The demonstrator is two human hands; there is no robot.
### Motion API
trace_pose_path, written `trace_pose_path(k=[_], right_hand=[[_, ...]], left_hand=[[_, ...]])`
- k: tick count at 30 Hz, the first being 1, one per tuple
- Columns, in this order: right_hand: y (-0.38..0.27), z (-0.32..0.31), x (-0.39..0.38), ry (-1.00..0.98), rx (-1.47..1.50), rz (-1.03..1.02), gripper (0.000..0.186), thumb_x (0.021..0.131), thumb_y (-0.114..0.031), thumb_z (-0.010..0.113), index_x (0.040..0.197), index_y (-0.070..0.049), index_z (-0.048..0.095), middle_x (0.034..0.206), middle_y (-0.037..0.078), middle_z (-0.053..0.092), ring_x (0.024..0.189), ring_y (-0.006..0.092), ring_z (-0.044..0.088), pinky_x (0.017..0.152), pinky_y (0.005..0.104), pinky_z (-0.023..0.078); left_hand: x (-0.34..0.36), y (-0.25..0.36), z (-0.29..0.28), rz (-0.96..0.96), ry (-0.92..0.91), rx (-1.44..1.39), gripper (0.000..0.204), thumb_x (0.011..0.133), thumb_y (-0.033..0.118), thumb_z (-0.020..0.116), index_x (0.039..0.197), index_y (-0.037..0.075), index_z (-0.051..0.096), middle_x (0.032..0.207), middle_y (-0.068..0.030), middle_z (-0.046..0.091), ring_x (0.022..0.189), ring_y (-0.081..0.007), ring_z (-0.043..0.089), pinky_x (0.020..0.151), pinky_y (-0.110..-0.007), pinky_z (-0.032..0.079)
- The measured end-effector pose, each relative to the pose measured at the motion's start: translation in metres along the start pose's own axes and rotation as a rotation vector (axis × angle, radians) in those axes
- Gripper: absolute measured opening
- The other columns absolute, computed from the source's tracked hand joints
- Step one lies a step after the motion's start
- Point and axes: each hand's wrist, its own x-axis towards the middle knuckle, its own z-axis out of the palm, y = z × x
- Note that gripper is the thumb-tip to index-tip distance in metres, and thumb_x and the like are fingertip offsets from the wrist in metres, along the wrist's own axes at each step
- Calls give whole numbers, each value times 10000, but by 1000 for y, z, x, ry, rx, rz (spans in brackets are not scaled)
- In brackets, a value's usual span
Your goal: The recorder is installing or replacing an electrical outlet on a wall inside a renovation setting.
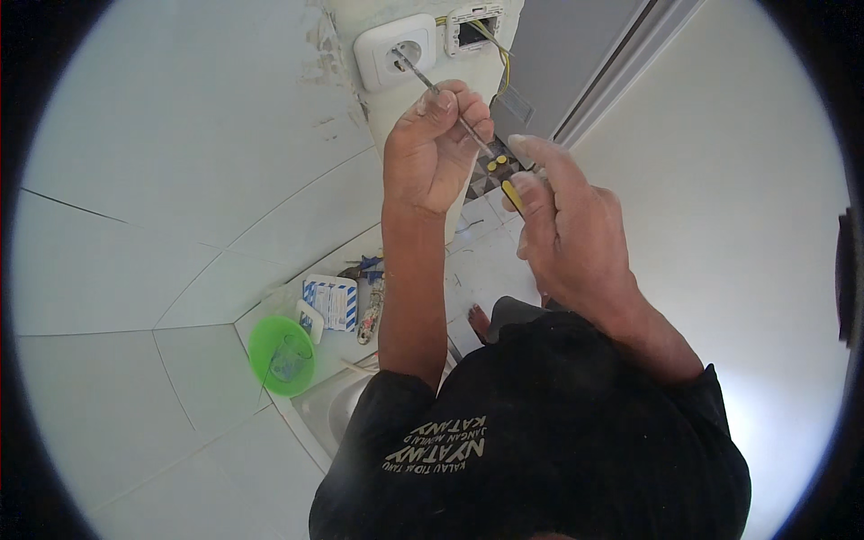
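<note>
Both hands are working one screwdriver [450, 106]: your left hand [432, 148] is pinching its shaft to steady the tip in the white wall socket [396, 54], while your right hand [558, 216] is gripping the yellow-and-black handle [509, 184] to turn.

Bright, even daylight; heavy fisheye vignette.

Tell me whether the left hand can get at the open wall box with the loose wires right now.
Probably yes. The left hand sits just below the open wall box, with nothing between them, but its fingers are pinched on the screwdriver shaft set in the white socket, so it must let go first.
</note>
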Motion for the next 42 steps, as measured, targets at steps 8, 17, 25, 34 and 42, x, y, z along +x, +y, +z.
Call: trace_pose_path(k=[8, 17, 25, 34, 42], right_hand=[[8, 3, 0, 209, -284, -440, 374, 908, -57, 595, 1265, 13, 507, 835, 162, 634, 588, 295, 623, 600, 349, 525], [16, 19, -1, 152, -295, -500, 337, 963, -124, 555, 1269, 4, 490, 867, 127, 626, 562, 214, 621, 547, 330, 508], [5, -19, 11, -326, 813, 427, 442, 863, -78, 619, 1271, 4, 473, 919, 227, 593, 787, 427, 601, 671, 455, 512], [-2, 6, 4, -85, -230, -218, 390, 902, -70, 556, 1276, 6, 475, 852, 221, 560, 685, 377, 608, 556, 438, 491], [11, 3, 15, -248, 869, 245, 382, 892, -104, 515, 1245, 42, 501, 925, 226, 606, 816, 293, 637, 676, 390, 483]], left_hand=[[-2, -3, 2, 57, 67, 71, 172, 913, 138, 663, 997, -5, 617, 903, -115, 637, 806, -225, 642, 711, -349, 548], [-2, -4, -13, 9, -63, 107, 162, 918, 141, 654, 975, -7, 621, 873, -93, 629, 773, -222, 631, 708, -355, 544], [4, -2, -23, 31, -191, -83, 190, 925, 111, 623, 1067, -16, 613, 985, -151, 688, 925, -264, 693, 807, -395, 577], [0, 7, -21, -22, -95, -47, 200, 908, 120, 651, 1052, -15, 622, 906, -113, 692, 806, -242, 699, 768, -358, 575], [-6, 13, -7, 33, 72, 155, 200, 907, 122, 660, 1032, -31, 625, 865, -108, 693, 760, -228, 688, 697, -310, 558]])
